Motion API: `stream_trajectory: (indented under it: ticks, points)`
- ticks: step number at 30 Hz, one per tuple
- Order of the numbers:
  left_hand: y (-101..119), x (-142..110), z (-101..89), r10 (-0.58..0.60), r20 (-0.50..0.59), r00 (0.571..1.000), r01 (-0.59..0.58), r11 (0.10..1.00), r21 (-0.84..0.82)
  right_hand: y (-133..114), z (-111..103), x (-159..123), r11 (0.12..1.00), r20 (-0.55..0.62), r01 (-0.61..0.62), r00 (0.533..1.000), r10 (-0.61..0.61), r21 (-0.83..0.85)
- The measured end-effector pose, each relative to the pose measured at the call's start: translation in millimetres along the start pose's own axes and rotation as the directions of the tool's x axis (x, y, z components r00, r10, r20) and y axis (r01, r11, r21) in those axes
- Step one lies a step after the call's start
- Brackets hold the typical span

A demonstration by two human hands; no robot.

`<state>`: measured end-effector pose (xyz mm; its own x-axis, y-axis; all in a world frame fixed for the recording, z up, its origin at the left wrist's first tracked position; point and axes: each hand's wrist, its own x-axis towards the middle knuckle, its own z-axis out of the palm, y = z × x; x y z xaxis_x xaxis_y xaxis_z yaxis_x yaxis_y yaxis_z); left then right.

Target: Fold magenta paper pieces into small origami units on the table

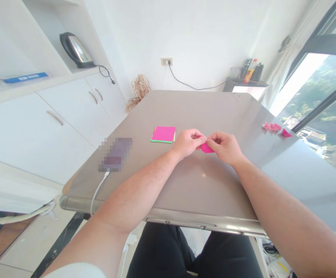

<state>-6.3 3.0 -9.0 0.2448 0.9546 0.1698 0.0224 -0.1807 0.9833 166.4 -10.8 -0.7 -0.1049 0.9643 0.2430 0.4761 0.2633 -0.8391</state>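
Between my two hands is a small piece of folded pink paper (pixel 207 149), held just over the table. My left hand (pixel 187 143) pinches its left upper edge between thumb and fingers. My right hand (pixel 225 146) grips it from the right, thumb on top, so the two thumbs nearly meet. Fingers cover much of the paper, and its full shape is hidden. Just left of my left hand lies a stack of coloured paper sheets (pixel 163 134), pink on top with green showing at the lower edge.
Several folded pink paper pieces (pixel 275 127) sit at the table's right side by the window. A pixelated device (pixel 116 155) with a white cable (pixel 97 190) lies on the left of the brown table (pixel 191 104). An electric kettle (pixel 77 50) stands in the left shelf.
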Motion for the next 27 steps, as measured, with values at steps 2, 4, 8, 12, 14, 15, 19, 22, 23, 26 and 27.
stream_trajectory:
  ticks: [2,4,8,12,14,15,19,22,23,26,27]
  points:
    - [-1.5,0.7,-0.7,0.021,-0.001,1.000,-0.021,0.999,0.033,0.4,-0.3,-0.1,1.000,0.004,0.006,1.000,-0.006,-0.014]
    - [-1.9,1.2,-0.9,0.029,-0.013,0.999,-0.029,0.999,0.039,-0.2,-0.6,-0.5,1.000,0.004,0.015,1.000,-0.015,-0.022]
    - [-1.3,1.5,-0.7,0.009,-0.028,1.000,-0.008,1.000,0.025,-1.6,-0.9,-1.4,1.000,0.013,0.016,1.000,-0.016,-0.021]
    - [-3.0,1.3,-2.5,-0.010,0.018,1.000,0.008,0.993,0.120,1.1,-0.8,-1.2,0.999,0.025,0.017,1.000,-0.016,-0.045]
    - [-4.6,1.4,-3.8,0.005,0.042,0.999,-0.012,0.982,0.189,3.0,-0.5,-0.9,0.997,0.037,0.023,0.999,-0.020,-0.073]
    - [-5.2,1.5,-4.3,0.017,0.046,0.999,-0.027,0.975,0.223,3.8,-0.2,-0.7,0.996,0.046,0.026,0.999,-0.023,-0.082]
    - [-3.8,1.6,-5.1,0.055,0.020,0.998,-0.058,0.939,0.340,4.5,1.0,-0.9,0.996,0.072,0.045,0.997,-0.039,-0.083]
    - [-1.2,1.2,-4.3,0.054,-0.007,0.999,-0.047,0.926,0.375,2.5,1.2,-1.8,0.991,0.057,0.084,0.995,-0.078,-0.106]
    - [-0.9,1.2,-4.0,0.053,-0.011,0.999,-0.045,0.927,0.371,1.6,1.1,-2.1,0.989,0.048,0.096,0.995,-0.091,-0.114]
    - [-1.6,1.7,-3.1,0.055,-0.015,0.998,-0.047,0.942,0.331,-0.5,0.7,-2.9,0.986,0.035,0.112,0.993,-0.109,-0.123]
    - [-2.2,2.0,-2.9,0.056,-0.018,0.998,-0.048,0.946,0.320,-0.9,0.7,-3.0,0.986,0.035,0.113,0.993,-0.110,-0.122]
